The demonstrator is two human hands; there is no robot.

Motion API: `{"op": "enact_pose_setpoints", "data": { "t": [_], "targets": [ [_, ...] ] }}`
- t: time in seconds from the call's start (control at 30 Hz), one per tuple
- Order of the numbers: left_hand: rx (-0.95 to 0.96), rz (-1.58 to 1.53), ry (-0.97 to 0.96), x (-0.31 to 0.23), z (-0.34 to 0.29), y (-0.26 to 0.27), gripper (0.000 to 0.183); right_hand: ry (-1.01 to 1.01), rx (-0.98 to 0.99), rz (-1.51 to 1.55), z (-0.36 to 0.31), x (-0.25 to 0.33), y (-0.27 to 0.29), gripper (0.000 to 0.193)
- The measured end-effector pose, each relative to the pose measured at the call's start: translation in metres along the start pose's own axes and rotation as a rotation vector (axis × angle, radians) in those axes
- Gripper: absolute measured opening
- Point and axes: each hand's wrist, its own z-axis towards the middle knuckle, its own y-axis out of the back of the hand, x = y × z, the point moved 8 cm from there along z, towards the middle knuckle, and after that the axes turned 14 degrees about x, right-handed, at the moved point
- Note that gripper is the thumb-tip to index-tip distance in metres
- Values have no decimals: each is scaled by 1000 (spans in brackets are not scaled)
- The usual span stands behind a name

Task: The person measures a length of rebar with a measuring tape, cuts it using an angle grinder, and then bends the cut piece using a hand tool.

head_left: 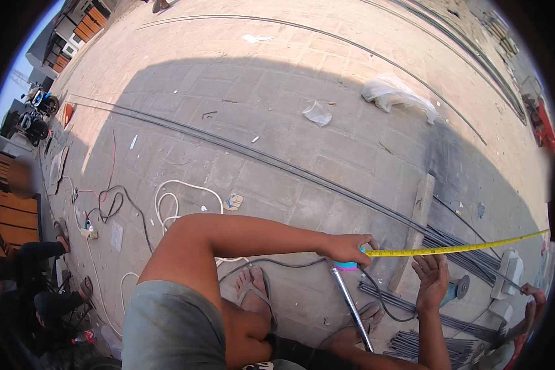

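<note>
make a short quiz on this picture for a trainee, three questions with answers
1. Which hand grips the tape measure?
2. True or false: the right hand is clenched in a fist.
3. What colour is the pulled-out blade? A: red, B: yellow, C: white.

Key:
1. The left hand.
2. False; it is open, just below the blade in the picture.
3. B, yellow.
</note>
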Motion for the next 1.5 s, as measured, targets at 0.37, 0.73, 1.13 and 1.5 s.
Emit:
{"op": "enact_pose_setpoints", "data": {
  "t": [0.37,0.73,1.13,1.5],
  "targets": [
    [-306,177,-52,3,12,43,102,-638,680,-1015,-75,-92,24,40],
    [-397,1176,559,39,-50,71,70,-242,-863,-1423,-145,-29,219,54],
    [-137,1010,17,-29,54,-12,34,-422,-872,-77,-145,-90,285,42],
    [95,121,-208,-88,198,-151,75,167,-674,290,-96,0,138,52]
  ]
}}
